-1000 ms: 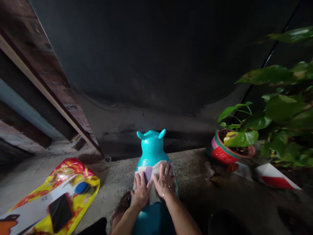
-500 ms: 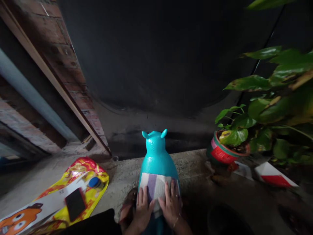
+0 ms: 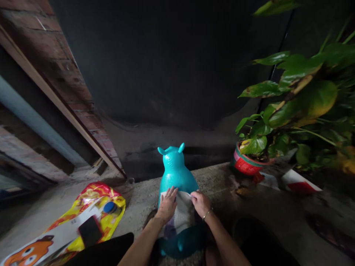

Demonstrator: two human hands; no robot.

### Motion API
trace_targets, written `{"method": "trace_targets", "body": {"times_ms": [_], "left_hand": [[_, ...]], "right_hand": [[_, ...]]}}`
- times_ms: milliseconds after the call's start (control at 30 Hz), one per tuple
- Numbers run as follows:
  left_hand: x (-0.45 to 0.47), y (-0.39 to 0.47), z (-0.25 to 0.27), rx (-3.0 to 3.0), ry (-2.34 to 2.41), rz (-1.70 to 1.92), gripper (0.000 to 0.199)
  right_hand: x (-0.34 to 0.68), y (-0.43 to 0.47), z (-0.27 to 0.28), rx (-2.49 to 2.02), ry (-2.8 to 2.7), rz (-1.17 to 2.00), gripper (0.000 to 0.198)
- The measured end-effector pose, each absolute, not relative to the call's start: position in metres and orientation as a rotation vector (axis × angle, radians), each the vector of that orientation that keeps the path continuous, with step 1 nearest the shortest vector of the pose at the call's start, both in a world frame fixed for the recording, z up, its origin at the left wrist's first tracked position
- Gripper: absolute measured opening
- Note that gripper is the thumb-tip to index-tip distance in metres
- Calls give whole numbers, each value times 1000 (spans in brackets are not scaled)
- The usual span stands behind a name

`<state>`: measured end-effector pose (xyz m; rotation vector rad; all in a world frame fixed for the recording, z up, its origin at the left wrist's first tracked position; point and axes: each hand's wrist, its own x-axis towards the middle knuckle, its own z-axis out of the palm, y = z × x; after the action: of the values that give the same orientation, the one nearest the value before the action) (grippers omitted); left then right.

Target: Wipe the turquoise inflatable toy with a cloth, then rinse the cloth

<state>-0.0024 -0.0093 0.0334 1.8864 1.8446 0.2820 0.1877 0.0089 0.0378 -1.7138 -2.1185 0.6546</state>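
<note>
The teal inflatable animal toy (image 3: 177, 173) stands at the middle of the head view, at 6 o'clock low in the frame, on a rough concrete ledge (image 3: 219, 177). Its two small ears point up and its head faces away from the person. A pale cloth (image 3: 181, 214) with a purple stripe lies draped over the toy's back.

The left hand (image 3: 167, 204) rests flat on the cloth's upper left edge, fingers spread and extended; its grip is wide, pressing rather than clasping. The right hand (image 3: 201, 202) sits at the cloth's upper right corner, fingers curled, grip narrow and pinching the cloth's edge (a thin bracelet shows at the wrist). The two hands are near each other, the cloth between them.

At 8 o'clock from the toy, well apart, a yellow-and-red printed plastic bag (image 3: 83, 221) lies flat on the ledge, with a dark flat rectangular item (image 3: 89, 231) and a blue round cap (image 3: 110, 207) on it. At 2 o'clock, a red pot (image 3: 245, 166) holds a leafy green plant (image 3: 299, 96). A brick wall (image 3: 55, 62) runs along 10 o'clock. The background at 12 o'clock is dark; no detail can be read there.
</note>
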Motion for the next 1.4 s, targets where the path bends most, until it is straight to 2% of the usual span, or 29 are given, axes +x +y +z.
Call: {"method": "trace_targets", "body": {"times_ms": [67, 200, 333, 567, 667, 833, 1000, 1100, 1300, 1400], "left_hand": [[-1, -6, 38, 1941, 1780, 267, 63], [-13, -3, 53, 2036, 1739, 276, 27], [-41, 2, 78, 2087, 1768, 308, 13], [-69, 20, 139, 2150, 1870, 511, 18], [-68, 13, 141, 2165, 1881, 455, 21], [-58, -34, 91, 2091, 1800, 194, 28], [-54, -71, 49, 1908, 1827, 60, 17], [-51, -65, 39, 1804, 1952, 199, 29], [-19, -48, -3, 1544, 2166, 387, 54], [-1, -44, -28, 1363, 2221, 358, 62]], "right_hand": [[191, 12, 55, -1540, -2146, 684, 22], [195, 25, 82, -1365, -2139, 687, 20], [193, 38, 102, -1329, -2112, 659, 23], [188, 68, 159, -1243, -2126, 526, 25], [193, 66, 159, -1282, -2149, 490, 26], [205, 7, 90, -1420, -2308, 558, 30], [218, -53, 27, -1437, -2531, 746, 24], [214, -42, 24, -1482, -2501, 741, 23], [157, 7, 18, -1751, -2229, 478, 53], [133, 6, -7, -1911, -2208, 375, 56]]}}
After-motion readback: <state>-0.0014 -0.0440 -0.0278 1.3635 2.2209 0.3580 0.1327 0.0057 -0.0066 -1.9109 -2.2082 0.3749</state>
